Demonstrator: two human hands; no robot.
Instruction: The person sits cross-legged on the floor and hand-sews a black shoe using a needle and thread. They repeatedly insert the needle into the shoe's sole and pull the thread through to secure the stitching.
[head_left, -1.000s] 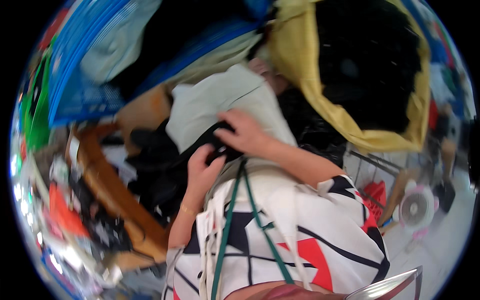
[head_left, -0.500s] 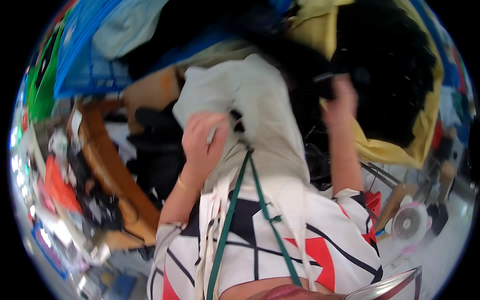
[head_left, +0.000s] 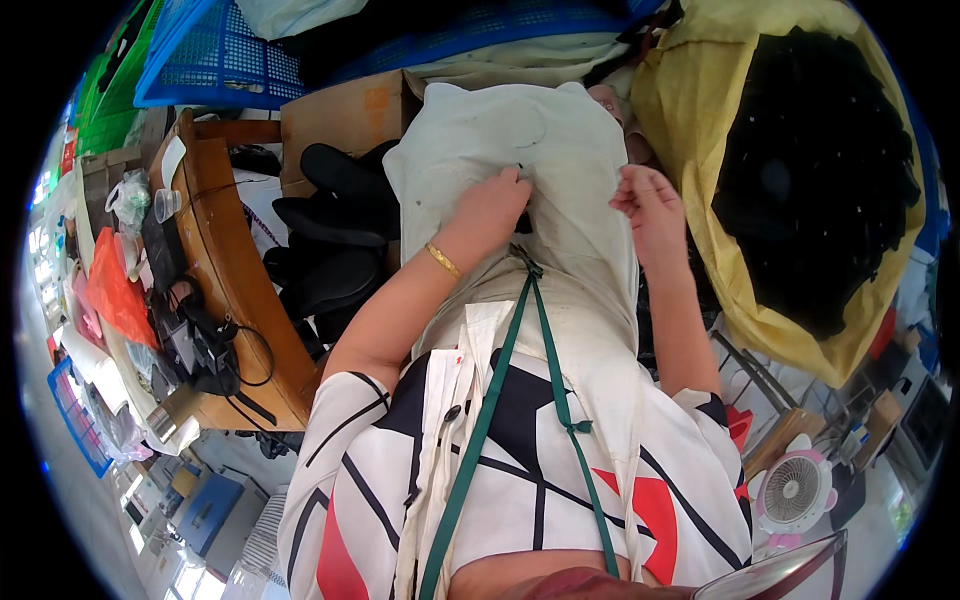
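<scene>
A cream cloth is spread over my lap and the rounded support under it. Above its middle, my left hand is closed, thumb and fingers brought together. A small dark bit shows beside its fingers, too little to name. My right hand hovers at the cloth's right edge, fingers loosely curled and slightly apart, with nothing visible in them. Just left of the cloth lie several black padded pieces. On the right stands a yellow bag with a heap of black pieces inside.
Blue plastic baskets stand at the far side, with a cardboard box before them. A brown wooden stool or frame is on the left, near a red-orange bag. A small white and pink fan is at the lower right.
My left hand has moved right and farther over the cloth. My right hand has left a dark item at the far right and come back toward the cloth. The view has shifted slightly.
</scene>
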